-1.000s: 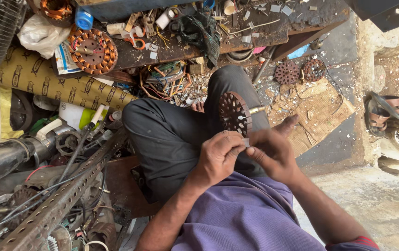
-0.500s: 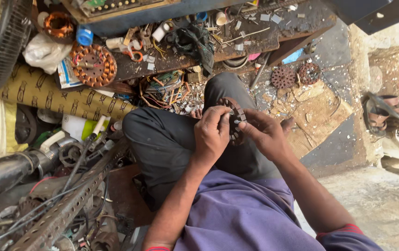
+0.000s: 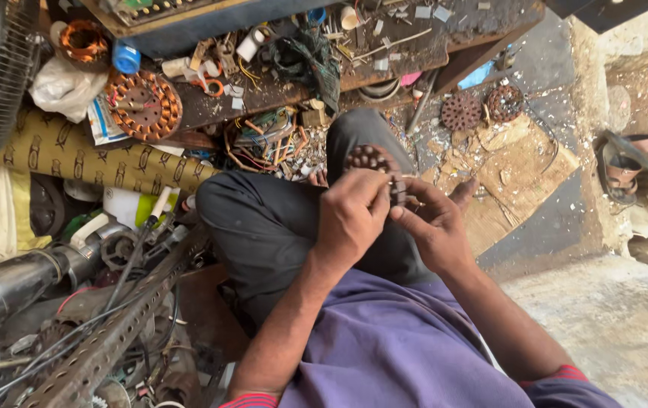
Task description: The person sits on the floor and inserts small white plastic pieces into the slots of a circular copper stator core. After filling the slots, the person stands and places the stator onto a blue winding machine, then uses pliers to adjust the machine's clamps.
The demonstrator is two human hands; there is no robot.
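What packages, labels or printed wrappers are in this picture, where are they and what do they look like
Printed packet: upper left, beside the copper-wound stator; flat, white and blue.
White plastic bag: upper left, crumpled, unprinted.
Patterned roll: left, lying flat; yellow with a dark repeated motif.
No screens or signs show.

Hands (image 3: pixel 384 219) boxed in: knees (image 3: pixel 263 219) at 9, wire tangle (image 3: pixel 263 140) and cluttered tabletop (image 3: pixel 414 45) at 11–12. Slotted metal bar (image 3: pixel 105 340) and motor parts block 8. Free room: bare floor (image 3: pixel 603 317) at 3–5, past cardboard (image 3: pixel 520 174) at 2.
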